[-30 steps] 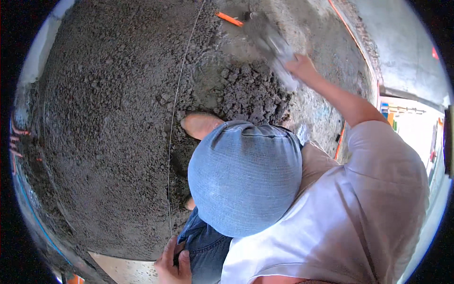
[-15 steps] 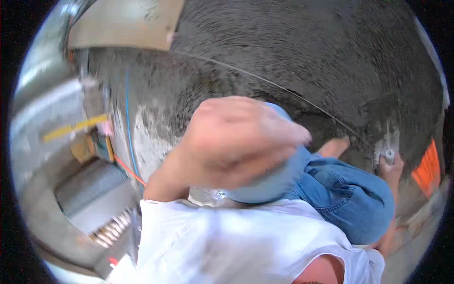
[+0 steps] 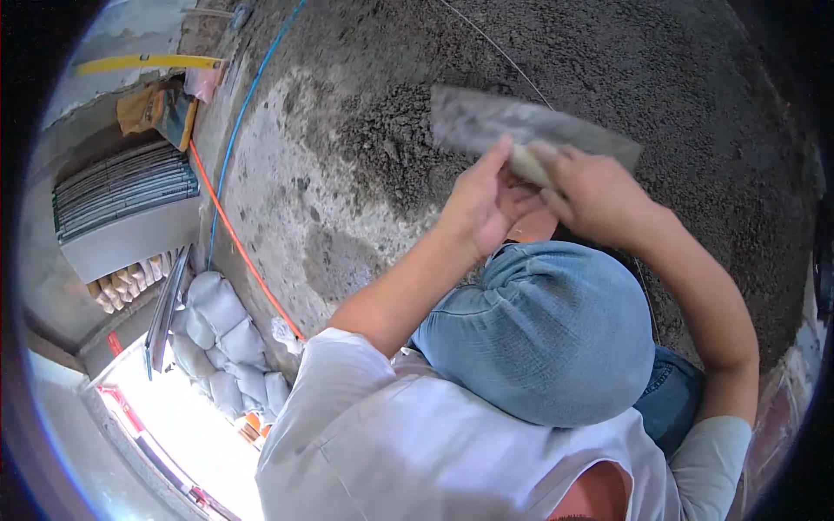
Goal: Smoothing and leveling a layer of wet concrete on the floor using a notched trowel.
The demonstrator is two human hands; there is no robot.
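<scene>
A steel finishing trowel (image 3: 478, 117) with a long, flat blade is raised over dark, rough wet mortar (image 3: 660, 87); the blade is smeared by motion. My right hand (image 3: 599, 195) closes around its pale handle from the right. From the other side, my left hand (image 3: 486, 208) meets the handle's near end, thumb up and fingers curling under it. The fingers partly hide one another there. Both hands are just beyond my bent knee (image 3: 556, 339) in blue jeans. A thin string line (image 3: 499, 48) runs across the mortar behind the blade.
Left of the mortar lies patchy grey concrete (image 3: 287, 165), crossed by a blue cord (image 3: 252, 95) and an orange cord (image 3: 243, 243). Farther left are a yellow level (image 3: 148, 61), a stack of dark panels (image 3: 126, 191) and several pale sacks (image 3: 221, 317).
My right hand has brought the trowel from the far right to in front of me. My left hand has lowered from close to the camera onto the handle. The view has swung.
</scene>
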